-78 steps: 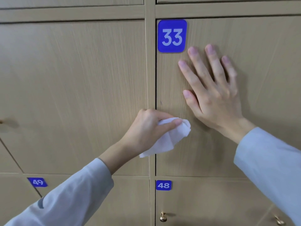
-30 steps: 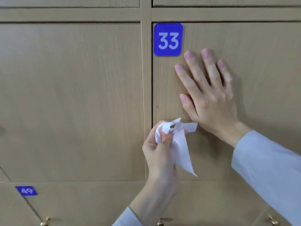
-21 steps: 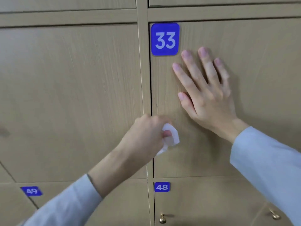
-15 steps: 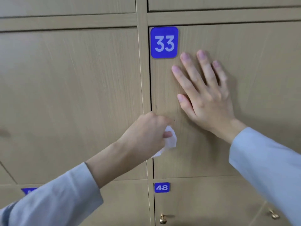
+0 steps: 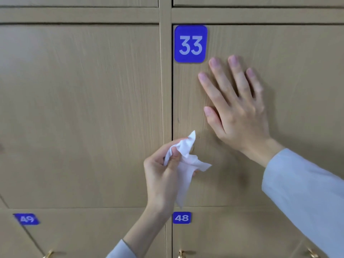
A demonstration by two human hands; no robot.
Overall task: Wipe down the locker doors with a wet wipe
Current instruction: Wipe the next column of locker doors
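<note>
The left hand [image 5: 163, 170], nearest the camera, had turned palm-up since half a second earlier, when it was knuckles-out with the wet wipe [image 5: 186, 162] bunched small against the door. Now its thumb and fingers pinched the wipe near the top, and the wipe had fallen open: one corner stood up, another stuck out to the right, and a long tail hung down toward the blue 48 plate [image 5: 181, 217]. The wipe looked lifted off the wood, or barely touching it, just right of the gap between doors. I judged this a pause to regather or refold the wipe, not a wiping stroke.

Farther in, the right hand [image 5: 236, 108] lay flat on door 33 [image 5: 297, 81], fingers straight and spread, gripping nothing, in the same spot as in every earlier picture, just below and right of the 33 plate [image 5: 190, 43]. It seemed to be steadying the door.

Wiping of door 33 looked unfinished; only its left edge seemed worked so far.
</note>
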